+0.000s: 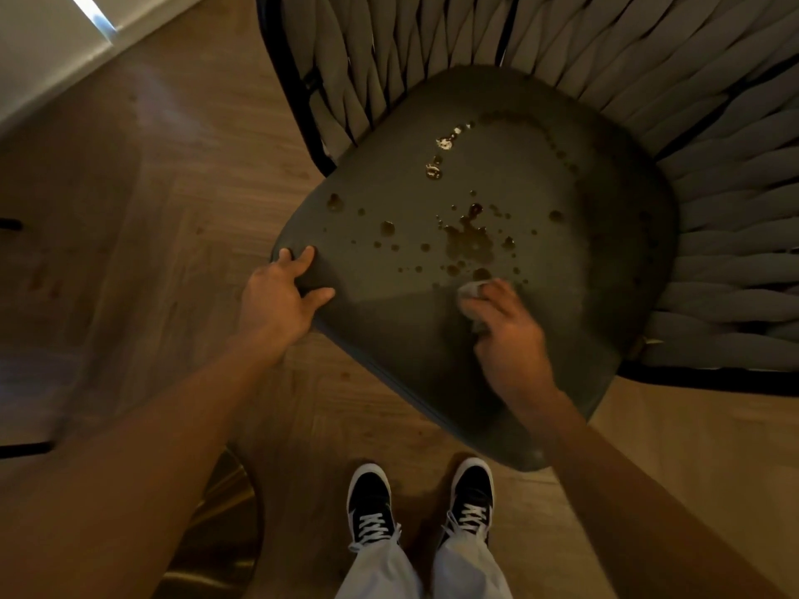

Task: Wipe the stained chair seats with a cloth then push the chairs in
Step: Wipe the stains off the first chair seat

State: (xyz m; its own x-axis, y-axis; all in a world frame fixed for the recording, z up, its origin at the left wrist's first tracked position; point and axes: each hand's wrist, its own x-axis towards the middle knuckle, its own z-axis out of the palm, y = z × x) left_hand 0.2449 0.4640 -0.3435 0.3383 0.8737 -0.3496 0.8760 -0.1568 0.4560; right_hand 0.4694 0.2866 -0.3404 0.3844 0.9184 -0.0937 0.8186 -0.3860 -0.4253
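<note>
Chair seat (540, 201) dark, spattered with brown stains (469, 244)

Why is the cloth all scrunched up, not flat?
Scrunched: the small grey cloth is bunched under the right hand, pressed on the dark grey padded chair seat.
</note>
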